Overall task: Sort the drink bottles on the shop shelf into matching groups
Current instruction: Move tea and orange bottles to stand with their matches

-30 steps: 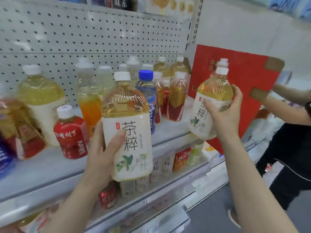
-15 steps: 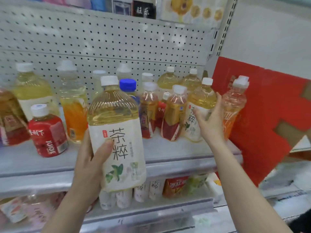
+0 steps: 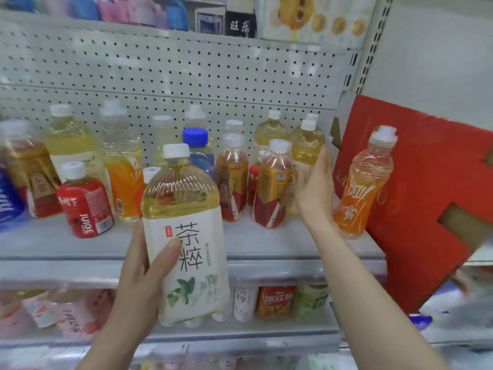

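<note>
1. We record the left hand (image 3: 138, 284) grasping a large clear plastic bottle of pale yellow tea with a white label and white cap (image 3: 184, 236). The thumb lies across the label front, and the fingers behind are out of view.
2. This bottle is upright, held in the air in front of the grey metal shelf (image 3: 266, 241) and above its front edge.
3. The right hand (image 3: 314, 188) is wrapped round the lower body of a second matching pale yellow tea bottle (image 3: 306, 148) — thumb at the front, fingers up its right side.
4. The second bottle sits at the right end of the shelf, towards the white perforated back panel (image 3: 186, 76). Nearer bottles hide its base, so we cannot tell whether it rests on the shelf.
5. Just left of the right hand stands a slim amber bottle with a gold-and-red label (image 3: 272, 188).
6. Just right of that hand, a slim orange drink bottle with a white cap (image 3: 362, 188) stands slightly tilted in front of a red cardboard box (image 3: 426, 209).
7. Further left on the shelf we see a clear bottle with a blue cap (image 3: 197, 148) and a squat red juice bottle with a white cap (image 3: 85, 201), well apart.
</note>
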Tool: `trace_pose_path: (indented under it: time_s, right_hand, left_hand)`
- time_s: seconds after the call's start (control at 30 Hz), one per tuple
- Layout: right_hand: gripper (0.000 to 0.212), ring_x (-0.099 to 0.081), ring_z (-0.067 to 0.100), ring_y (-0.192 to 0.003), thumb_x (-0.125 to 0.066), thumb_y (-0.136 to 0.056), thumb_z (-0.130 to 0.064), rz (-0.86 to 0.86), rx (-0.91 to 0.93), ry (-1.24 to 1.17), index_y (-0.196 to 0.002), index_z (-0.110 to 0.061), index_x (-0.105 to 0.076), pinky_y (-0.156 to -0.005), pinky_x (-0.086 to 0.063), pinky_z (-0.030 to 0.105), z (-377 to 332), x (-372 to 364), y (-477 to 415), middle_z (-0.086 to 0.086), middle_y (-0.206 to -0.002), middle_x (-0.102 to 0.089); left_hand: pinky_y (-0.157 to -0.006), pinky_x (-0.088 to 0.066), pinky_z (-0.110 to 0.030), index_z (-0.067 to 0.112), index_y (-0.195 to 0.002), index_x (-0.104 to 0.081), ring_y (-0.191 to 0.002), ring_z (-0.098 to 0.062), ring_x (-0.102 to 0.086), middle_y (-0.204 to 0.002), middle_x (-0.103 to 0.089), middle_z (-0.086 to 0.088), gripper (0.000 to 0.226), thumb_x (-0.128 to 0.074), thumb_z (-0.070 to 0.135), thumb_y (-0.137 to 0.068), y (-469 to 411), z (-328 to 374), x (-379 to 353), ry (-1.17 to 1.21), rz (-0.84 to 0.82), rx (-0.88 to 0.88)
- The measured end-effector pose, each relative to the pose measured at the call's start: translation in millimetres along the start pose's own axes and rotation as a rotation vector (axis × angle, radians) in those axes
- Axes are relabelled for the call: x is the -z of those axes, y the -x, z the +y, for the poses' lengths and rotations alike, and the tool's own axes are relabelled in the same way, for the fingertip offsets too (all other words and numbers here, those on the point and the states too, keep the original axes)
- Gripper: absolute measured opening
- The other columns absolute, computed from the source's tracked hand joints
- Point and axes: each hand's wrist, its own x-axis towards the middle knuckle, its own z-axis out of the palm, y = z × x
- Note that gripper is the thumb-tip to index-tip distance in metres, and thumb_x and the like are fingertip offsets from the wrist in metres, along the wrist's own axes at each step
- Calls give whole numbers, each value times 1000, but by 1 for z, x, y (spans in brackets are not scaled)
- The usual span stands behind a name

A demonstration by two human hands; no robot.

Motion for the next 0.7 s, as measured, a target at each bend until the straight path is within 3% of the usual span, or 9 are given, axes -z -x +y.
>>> trace_pose_path:
  time_s: [0.07,0.17,0.3,0.4,0.5,0.6,0.7]
  right_hand:
    - [57,-37,26,-141,-56,-98,-8,271,166,32,-151,-10,-37,-118,-30,36,2,20,19,13,-150,-43]
    - [63,-38,32,-134,-67,-87,-15,545,133,44,-143,-3,-43,-114,-25,36,16,47,19,21,-143,-44]
    - [91,-33,35,-142,-74,-85,-29,381,-65,103,-157,-7,-23,-117,-24,40,35,64,-7,21,-153,-34]
    - [85,-45,36,-132,-73,-88,-23,257,-92,73,-157,-14,-23,-105,-36,40,42,69,-13,19,-145,-43]
    - [79,-48,30,-127,-72,-89,-22,227,-54,56,-154,-18,-29,-95,-35,30,42,83,-9,13,-140,-48]
    - [77,-49,21,-126,-74,-88,-28,257,29,39,-152,-20,-33,-99,-36,29,33,107,-5,7,-138,-51]
    - [76,-53,20,-126,-76,-86,-33,273,100,77,-150,-22,-37,-101,-39,31,24,135,-6,4,-137,-55]
  left_hand:
    - [-67,-58,-43,49,-102,-66,-90,-24,-74,-103,-75,0,73,-84,75,-37,-5,0,-1,-24,-18,1]
    - [-72,-57,-48,49,-102,-64,-94,-26,-73,-105,-75,1,74,-83,77,-35,-11,-6,-7,-45,-19,23]
    - [-67,-61,-35,36,-114,-61,-94,-22,-73,-106,-75,1,86,-86,69,-39,-16,-12,-28,-91,-111,57]
    - [-67,-60,-29,30,-116,-59,-94,-18,-73,-104,-75,5,66,-83,42,-56,-20,-14,-50,-106,-182,73]
    - [-82,-59,-39,29,-128,-53,-105,-17,-70,-114,-72,4,77,-81,45,-58,-32,-20,-78,-159,-286,70]
    - [-90,-57,-44,36,-133,-49,-110,-13,-67,-120,-68,10,82,-85,44,-60,-50,-35,-115,-178,-324,85]
    - [-94,-56,-42,39,-131,-47,-109,-7,-65,-120,-66,14,72,-87,29,-72,-63,-53,-158,-162,-379,75]
